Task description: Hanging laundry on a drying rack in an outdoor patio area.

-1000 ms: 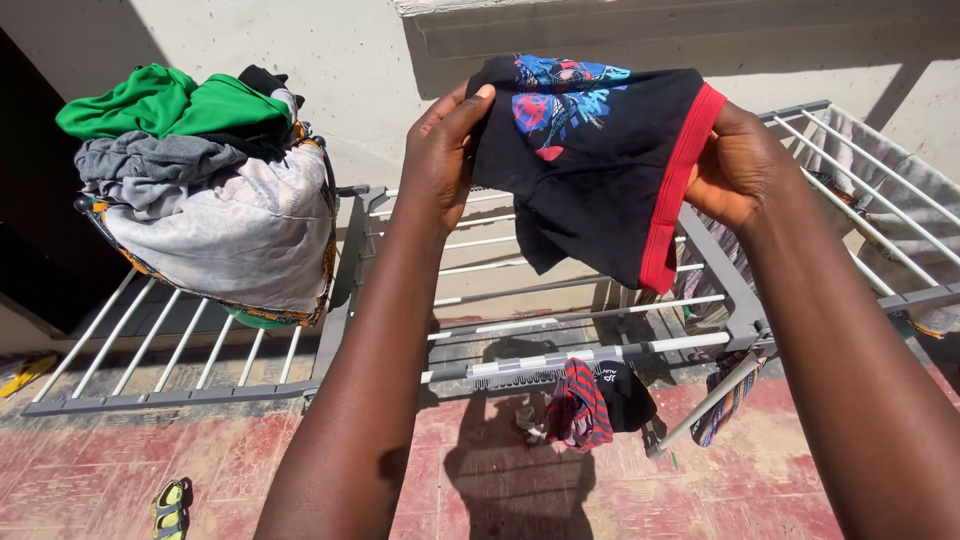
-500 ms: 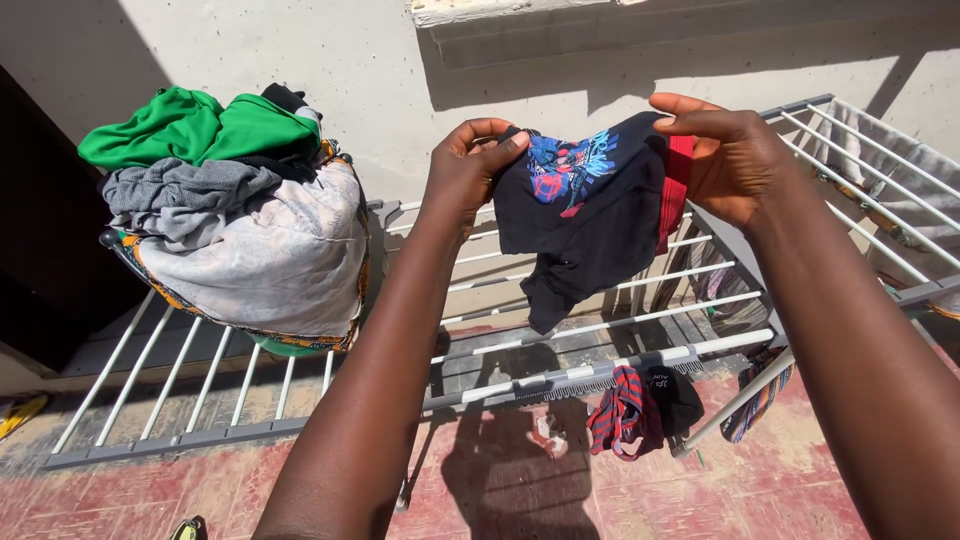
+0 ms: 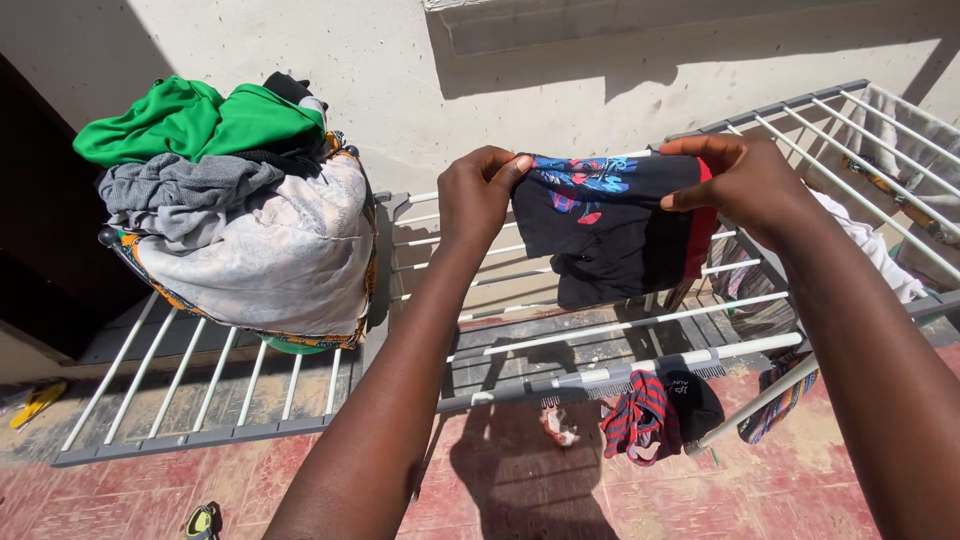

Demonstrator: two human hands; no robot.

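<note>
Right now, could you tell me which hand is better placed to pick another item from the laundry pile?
Probably the left hand: it pinches the dark garment nearer the laundry pile, while the right hand is on the far side.

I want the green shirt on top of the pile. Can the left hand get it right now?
Probably not right away. The left hand is pinching the dark shorts together with the right hand. The way to the green shirt looks open, though, once it lets go.

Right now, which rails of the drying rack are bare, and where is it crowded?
Bare: the centre rails below the dark garment that the left hand and right hand hold, and the left wing's front rails before the laundry pile. Crowded: under that pile, and the right wing, draped with clothes.
</note>
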